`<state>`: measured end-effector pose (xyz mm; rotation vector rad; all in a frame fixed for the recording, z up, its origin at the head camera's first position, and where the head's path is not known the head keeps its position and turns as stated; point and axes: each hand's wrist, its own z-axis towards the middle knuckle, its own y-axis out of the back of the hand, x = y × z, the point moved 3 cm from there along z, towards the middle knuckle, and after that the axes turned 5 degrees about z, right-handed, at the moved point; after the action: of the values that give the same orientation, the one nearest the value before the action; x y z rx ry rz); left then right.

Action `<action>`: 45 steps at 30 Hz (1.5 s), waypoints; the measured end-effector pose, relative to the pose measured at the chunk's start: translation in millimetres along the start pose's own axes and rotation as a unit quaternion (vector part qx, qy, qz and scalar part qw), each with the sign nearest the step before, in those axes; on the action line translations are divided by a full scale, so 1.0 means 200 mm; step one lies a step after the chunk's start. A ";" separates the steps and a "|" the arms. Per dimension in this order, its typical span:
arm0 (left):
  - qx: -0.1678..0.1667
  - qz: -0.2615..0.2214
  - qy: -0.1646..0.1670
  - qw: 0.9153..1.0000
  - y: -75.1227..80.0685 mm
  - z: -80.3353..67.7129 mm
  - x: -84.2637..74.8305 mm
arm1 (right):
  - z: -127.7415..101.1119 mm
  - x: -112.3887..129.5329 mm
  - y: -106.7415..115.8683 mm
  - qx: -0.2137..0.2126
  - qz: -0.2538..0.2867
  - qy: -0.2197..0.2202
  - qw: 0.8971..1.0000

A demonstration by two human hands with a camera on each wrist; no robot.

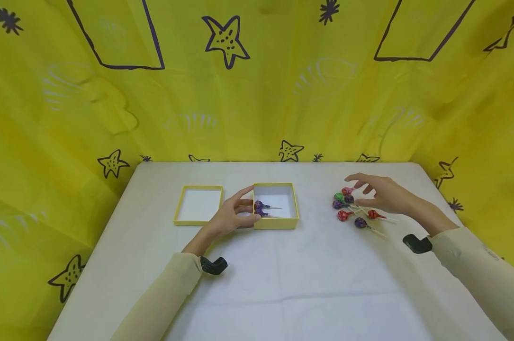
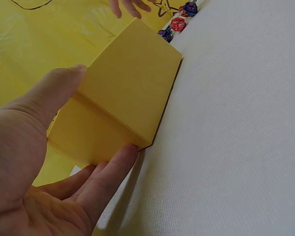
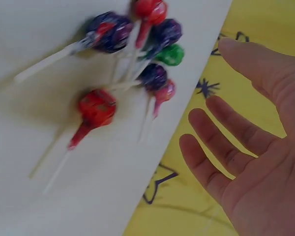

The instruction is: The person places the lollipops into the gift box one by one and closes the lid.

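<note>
In the head view my left hand (image 1: 230,217) grips the left end of a yellow box (image 1: 278,223) with a white inside. The left wrist view shows the thumb at the top edge of the box (image 2: 132,78) and fingers (image 2: 110,179) against its lower side. Two purple-wrapped lollipops (image 1: 260,206) lie inside at its left. On the right, my right hand (image 1: 389,193) hovers over several loose lollipops, its fingers spread and nothing held. Among them are a green one (image 3: 171,54), a pink one (image 3: 164,91), a red one (image 3: 97,107) and a purple one (image 3: 110,32).
A shallow yellow-rimmed lid (image 1: 198,223) with a white inside lies left of the box, behind my left hand. A white cloth covers the table (image 1: 303,284). A yellow patterned curtain (image 1: 257,104) hangs along the back and sides.
</note>
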<state>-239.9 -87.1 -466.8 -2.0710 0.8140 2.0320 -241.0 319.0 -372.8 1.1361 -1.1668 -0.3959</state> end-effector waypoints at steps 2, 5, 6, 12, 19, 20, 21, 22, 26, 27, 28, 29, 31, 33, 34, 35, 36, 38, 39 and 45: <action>0.001 0.000 0.002 1.000 0.00 0.00 0.00 | -0.02 -0.04 -0.01 0.007 0.007 -0.013 1.000; 0.002 -0.001 0.002 1.000 0.00 0.00 0.00 | -0.05 -0.10 -0.02 0.020 0.016 -0.035 0.999; 0.003 -0.003 0.002 1.000 0.00 0.00 0.00 | -0.06 -0.13 -0.03 0.026 0.020 -0.042 0.999; 0.003 0.000 0.003 1.000 0.00 -0.01 -0.01 | -0.12 -0.25 -0.06 0.066 0.035 -0.084 0.994; -0.001 0.011 0.010 1.000 0.00 -0.01 -0.02 | -0.16 -0.31 -0.09 0.066 0.039 -0.086 0.993; -0.001 0.011 0.011 1.000 0.00 -0.01 -0.02 | -0.16 -0.32 -0.10 0.063 0.039 -0.084 0.994; -0.002 0.009 0.012 1.000 0.00 -0.01 -0.01 | -0.16 -0.32 -0.10 0.060 0.039 -0.082 0.994; -0.002 0.009 0.012 1.000 0.00 -0.01 -0.01 | -0.16 -0.32 -0.10 0.056 0.040 -0.080 0.994; -0.004 0.005 0.013 1.000 0.00 0.00 -0.01 | -0.17 -0.33 -0.11 0.049 0.040 -0.083 0.995; -0.004 0.006 0.014 1.000 0.00 0.00 -0.01 | -0.17 -0.33 -0.12 0.048 0.039 -0.084 0.994; -0.004 0.007 0.014 1.000 0.00 0.00 -0.01 | -0.17 -0.33 -0.12 0.047 0.038 -0.085 0.995; -0.005 0.008 0.014 1.000 0.00 0.00 0.00 | -0.17 -0.33 -0.12 0.046 0.038 -0.085 0.995; -0.005 0.011 0.014 1.000 0.00 0.00 0.00 | -0.17 -0.33 -0.12 0.044 0.036 -0.085 0.995; -0.004 0.011 0.013 1.000 0.00 0.00 0.00 | -0.17 -0.33 -0.12 0.043 0.032 -0.085 0.995; -0.004 0.011 0.012 1.000 0.00 0.00 0.00 | -0.17 -0.33 -0.12 0.042 0.032 -0.084 0.995; -0.004 0.011 0.013 1.000 0.00 0.00 0.00 | -0.17 -0.33 -0.13 0.041 0.031 -0.084 0.995; -0.004 0.010 0.012 1.000 0.00 0.00 0.00 | -0.17 -0.33 -0.13 0.041 0.031 -0.083 0.995; -0.004 0.009 0.013 1.000 0.00 0.00 0.00 | -0.17 -0.33 -0.13 0.040 0.031 -0.083 0.995; -0.004 0.009 0.012 1.000 0.00 0.00 0.00 | -0.17 -0.34 -0.13 0.040 0.032 -0.083 0.995; -0.002 0.005 0.011 1.000 0.00 0.01 0.00 | -0.17 -0.34 -0.13 0.039 0.032 -0.085 0.995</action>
<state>-241.1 -86.8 -467.5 -2.0999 0.8273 2.0212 -230.7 375.9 -428.5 1.1458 -1.3750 -0.4079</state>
